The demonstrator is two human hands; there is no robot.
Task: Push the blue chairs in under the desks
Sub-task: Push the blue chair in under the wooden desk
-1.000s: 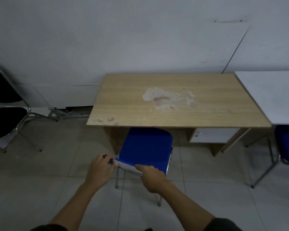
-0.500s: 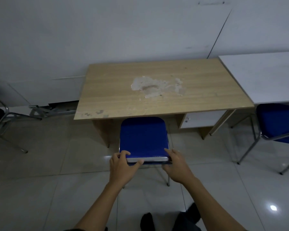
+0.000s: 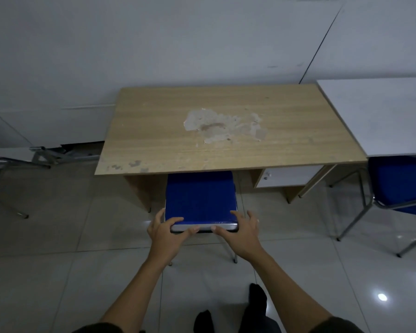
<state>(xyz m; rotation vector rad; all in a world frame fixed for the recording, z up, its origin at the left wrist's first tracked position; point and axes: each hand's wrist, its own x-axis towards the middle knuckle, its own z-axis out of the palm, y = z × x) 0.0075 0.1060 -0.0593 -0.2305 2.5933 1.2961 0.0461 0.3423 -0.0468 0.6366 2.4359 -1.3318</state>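
Note:
A blue chair (image 3: pixel 199 198) stands in front of the wooden desk (image 3: pixel 154 145), its front part hidden under the desk's near edge. Only the blue backrest face and its top rim show. My left hand (image 3: pixel 166 233) grips the left end of the backrest's top rim, fingers curled over it. My right hand (image 3: pixel 241 230) grips the right end of the same rim. A second blue chair (image 3: pixel 399 181) stands at the right, partly under a white desk (image 3: pixel 380 116).
A black chair with a metal frame (image 3: pixel 0 174) is at the far left edge. Metal parts (image 3: pixel 58 153) lie on the floor by the wall. A white drawer unit (image 3: pixel 288 175) hangs under the wooden desk's right side. My feet (image 3: pixel 257 296) are on the tiled floor.
The chair has turned square to the desk and slid further under it. Both hands have shifted to the ends of the backrest rim. My view has drifted right.

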